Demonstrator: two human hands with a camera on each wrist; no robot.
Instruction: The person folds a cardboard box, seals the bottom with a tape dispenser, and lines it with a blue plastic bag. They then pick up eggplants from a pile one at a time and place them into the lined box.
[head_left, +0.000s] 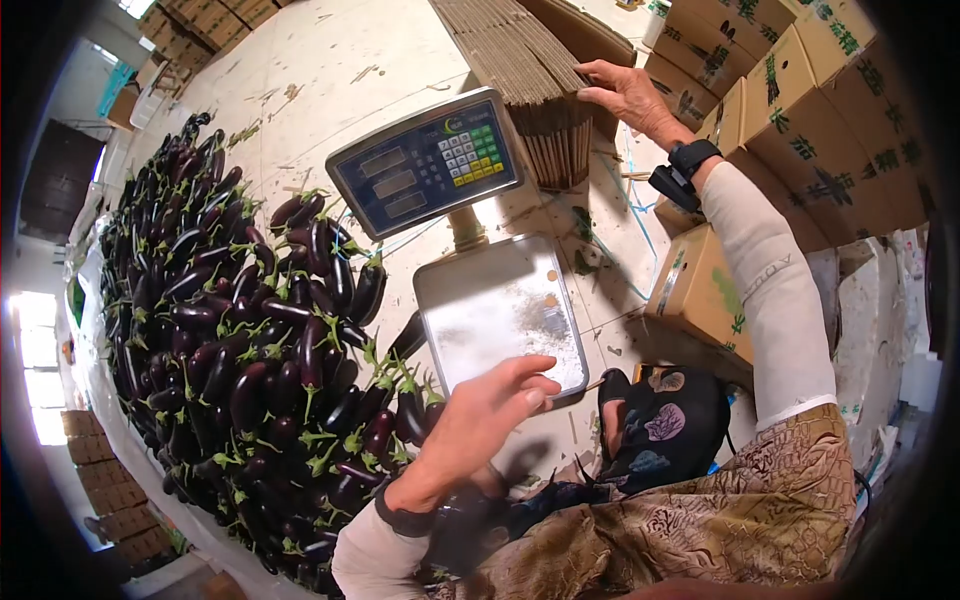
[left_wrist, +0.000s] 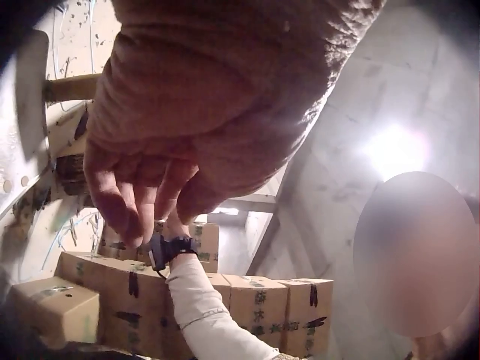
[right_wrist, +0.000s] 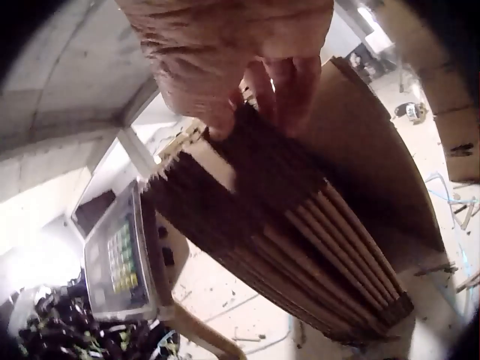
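Observation:
The right hand [head_left: 635, 98] is at the top edge of a stack of flattened cardboard [head_left: 520, 50]. In the right wrist view its thumb and fingers [right_wrist: 285, 94] pinch the upper edge of the folded cardboard [right_wrist: 300, 232]. Above the near end of the scale's metal platform [head_left: 480, 300] hovers the left hand [head_left: 480, 420], its fingers loosely bent and holding nothing. The left wrist view shows that hand [left_wrist: 150, 176] from close by, also with nothing in it. The scale's display and keypad [head_left: 425, 160] stand beside the cardboard stack.
A large heap of eggplants [head_left: 240, 340] covers the floor on the left. Printed cardboard boxes [head_left: 790, 110] are stacked at the right, with one box [head_left: 700, 285] nearer the platform. Blue strapping [head_left: 635, 215] and scraps lie on the floor.

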